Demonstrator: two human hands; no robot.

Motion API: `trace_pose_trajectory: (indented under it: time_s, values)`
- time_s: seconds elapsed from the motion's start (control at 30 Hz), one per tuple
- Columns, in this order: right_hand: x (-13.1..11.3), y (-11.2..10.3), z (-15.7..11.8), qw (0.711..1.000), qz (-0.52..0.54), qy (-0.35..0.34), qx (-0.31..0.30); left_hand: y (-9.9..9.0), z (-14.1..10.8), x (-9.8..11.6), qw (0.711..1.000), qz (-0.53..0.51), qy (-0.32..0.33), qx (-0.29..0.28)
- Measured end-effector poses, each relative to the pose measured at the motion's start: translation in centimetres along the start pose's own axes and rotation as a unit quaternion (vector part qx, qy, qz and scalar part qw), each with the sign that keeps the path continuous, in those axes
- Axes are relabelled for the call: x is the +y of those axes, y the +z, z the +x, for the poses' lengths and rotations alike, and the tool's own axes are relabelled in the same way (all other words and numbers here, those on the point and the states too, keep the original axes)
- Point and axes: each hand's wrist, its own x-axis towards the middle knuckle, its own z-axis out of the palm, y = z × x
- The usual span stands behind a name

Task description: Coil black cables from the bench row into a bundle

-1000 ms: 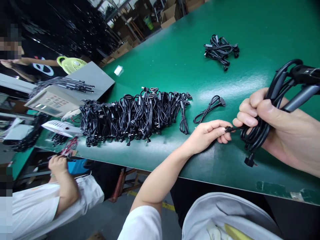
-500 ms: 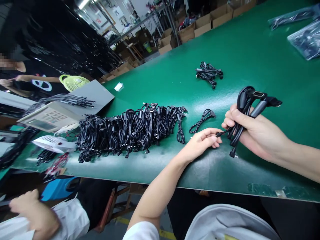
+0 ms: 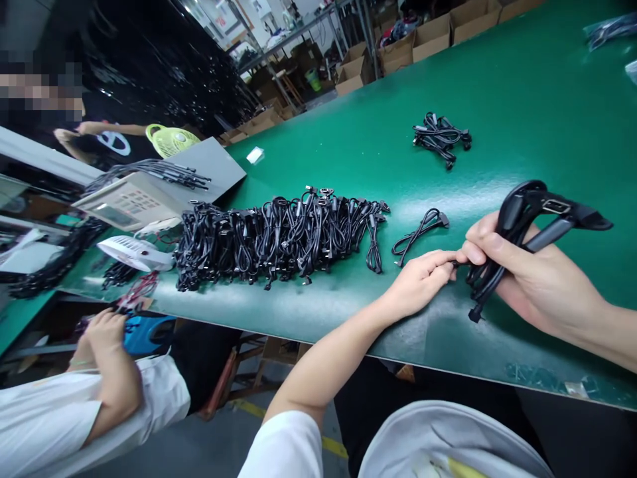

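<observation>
My right hand (image 3: 537, 272) is closed round a bundle of coiled black cables (image 3: 517, 219), with a rectangular connector showing at its top and a small plug hanging below. Fingers pinched, my left hand (image 3: 423, 282) grips a cable end beside the bundle, and its fingertips meet those of the right hand. Just beyond the left hand lies a single looped cable (image 3: 421, 234) on the green table. To its left stretches a long heap of coiled black cables (image 3: 269, 242). A smaller pile of cables (image 3: 440, 138) rests farther back.
The green table (image 3: 348, 153) carries a white fan (image 3: 132, 251), a beige device with a keypad (image 3: 129, 202) and a yellow-green fan (image 3: 174, 141). A co-worker in a white shirt (image 3: 124, 398) sits at the left; another person stands behind. Cardboard boxes (image 3: 432, 40) line the far edge.
The view has swung so that the table's contents sit farther right or lower left. My hands have drawn together, the right fingertips now touching the left hand at the cable end.
</observation>
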Motion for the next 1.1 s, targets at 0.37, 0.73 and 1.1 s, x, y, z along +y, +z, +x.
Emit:
trace_pose_trajectory:
  time_s: [0.37,0.73,1.1]
  values:
    - [1.0,-0.5,-1.2,0.993,-0.088,-0.044,-0.070,0.9,0.0,-0.3,0.997,-0.063,-0.034,0.034]
    - [0.1,-0.2,-0.8,0.995,-0.071,-0.060,-0.038,0.0,-0.3,0.4,0.997,-0.067,-0.029,0.014]
    - [-1.1,0.2,-0.3,0.999,-0.043,-0.033,0.003,0.0,-0.5,0.5,0.999,-0.016,-0.015,-0.023]
